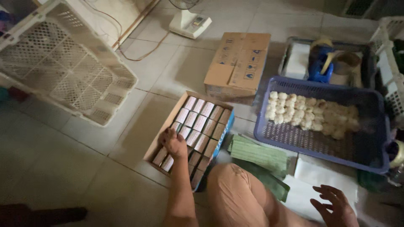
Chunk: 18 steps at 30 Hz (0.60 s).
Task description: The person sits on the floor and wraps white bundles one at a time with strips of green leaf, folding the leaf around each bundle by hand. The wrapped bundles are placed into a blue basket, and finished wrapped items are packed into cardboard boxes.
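Nearest the camera, the right hand (pixel 336 206) hovers over sheets of white paper (pixel 320 176) on the tiled floor (pixel 63 155), its fingers (pixel 326 191) spread wide and holding nothing, beside the person's bent knee in tan cloth (pixel 235 197). A little further, the left hand (pixel 174 143) presses down into the shallow open cardboard box of small red-and-white packets (pixel 198 130), fingers curled narrow over the lower rows; whether they actually pinch a packet cannot be told. The packets stand tightly packed on edge, so in my judgement tugging one could drag its neighbours up or knock a row askew, and leaning weight on the box could buckle its thin wall. A stack of folded green papers (pixel 256 155) lies touching the box's right side and could be scuffed by the knee. Beyond it sits a blue slotted plastic basket (pixel 320 143) with pale round lumps piled at its far end, near enough to crowd any reach rightward. Further off are a closed brown cardboard carton (pixel 237 63), a tilted white plastic lattice crate (pixel 63 67) and a white fan base (pixel 189 23).
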Available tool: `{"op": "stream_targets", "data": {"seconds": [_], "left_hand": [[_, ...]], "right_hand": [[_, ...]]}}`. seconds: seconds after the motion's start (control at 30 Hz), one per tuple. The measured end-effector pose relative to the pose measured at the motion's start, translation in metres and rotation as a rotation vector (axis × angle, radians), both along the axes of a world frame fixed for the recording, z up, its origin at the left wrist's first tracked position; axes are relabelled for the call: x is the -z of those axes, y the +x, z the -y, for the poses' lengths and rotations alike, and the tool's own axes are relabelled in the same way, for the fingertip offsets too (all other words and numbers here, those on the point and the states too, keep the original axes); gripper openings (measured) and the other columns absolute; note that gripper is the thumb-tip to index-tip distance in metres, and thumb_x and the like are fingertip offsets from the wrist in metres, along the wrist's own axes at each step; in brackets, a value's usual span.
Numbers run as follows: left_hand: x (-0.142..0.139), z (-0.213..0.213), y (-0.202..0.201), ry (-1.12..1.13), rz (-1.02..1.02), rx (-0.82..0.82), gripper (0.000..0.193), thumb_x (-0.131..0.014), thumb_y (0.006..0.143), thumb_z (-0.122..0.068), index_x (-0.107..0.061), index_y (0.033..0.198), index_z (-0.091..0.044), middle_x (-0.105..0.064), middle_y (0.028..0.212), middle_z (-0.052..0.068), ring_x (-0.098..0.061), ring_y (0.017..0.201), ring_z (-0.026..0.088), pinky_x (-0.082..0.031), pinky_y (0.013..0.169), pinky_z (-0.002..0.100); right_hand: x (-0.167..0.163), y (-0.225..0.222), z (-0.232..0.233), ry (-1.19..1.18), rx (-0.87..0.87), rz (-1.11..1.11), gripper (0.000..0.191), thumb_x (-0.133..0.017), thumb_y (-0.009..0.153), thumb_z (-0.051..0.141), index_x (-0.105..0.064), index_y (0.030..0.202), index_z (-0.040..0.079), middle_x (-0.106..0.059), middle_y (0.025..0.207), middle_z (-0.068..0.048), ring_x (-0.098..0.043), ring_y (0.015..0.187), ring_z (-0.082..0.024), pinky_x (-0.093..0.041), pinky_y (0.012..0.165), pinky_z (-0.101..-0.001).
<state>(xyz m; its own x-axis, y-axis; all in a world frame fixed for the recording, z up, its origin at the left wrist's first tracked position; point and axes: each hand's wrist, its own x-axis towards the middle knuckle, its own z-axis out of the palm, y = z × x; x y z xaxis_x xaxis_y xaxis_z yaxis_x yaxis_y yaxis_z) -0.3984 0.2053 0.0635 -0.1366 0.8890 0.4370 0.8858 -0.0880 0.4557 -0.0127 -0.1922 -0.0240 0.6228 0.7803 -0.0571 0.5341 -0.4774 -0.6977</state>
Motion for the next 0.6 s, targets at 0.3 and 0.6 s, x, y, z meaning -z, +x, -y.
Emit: {"op": "stream_targets", "data": {"seconds": [0.3, 0.6], "left_hand": [[0.000, 0.042, 0.057, -0.345, -0.324, 0.054, 0.094, -0.057, 0.090, -0.064, -0.033, 0.156, -0.003, -0.022, 0.164, 0.020, -0.018, 0.149, 0.046, -0.018, 0.111, 0.072], [0.072, 0.296, 0.309, -0.508, 0.040, 0.983, 0.009, -0.064, 0.088, -0.018, -0.070, 0.092, -0.013, -0.072, 0.089, 0.015, -0.069, 0.086, 0.039, -0.054, 0.074, 0.051]], "right_hand": [[-0.018, 0.079, 0.073, 0.073, 0.066, 0.235, 0.039, -0.078, 0.084, 0.026, -0.074, 0.122, 0.016, -0.062, 0.132, -0.011, -0.069, 0.104, -0.029, -0.059, 0.085, -0.0404], [-0.001, 0.121, 0.123, 0.182, 0.422, 0.094, 0.018, -0.073, 0.089, 0.017, -0.074, 0.105, 0.008, -0.074, 0.095, -0.015, -0.072, 0.085, -0.029, -0.056, 0.078, -0.0389]]}}
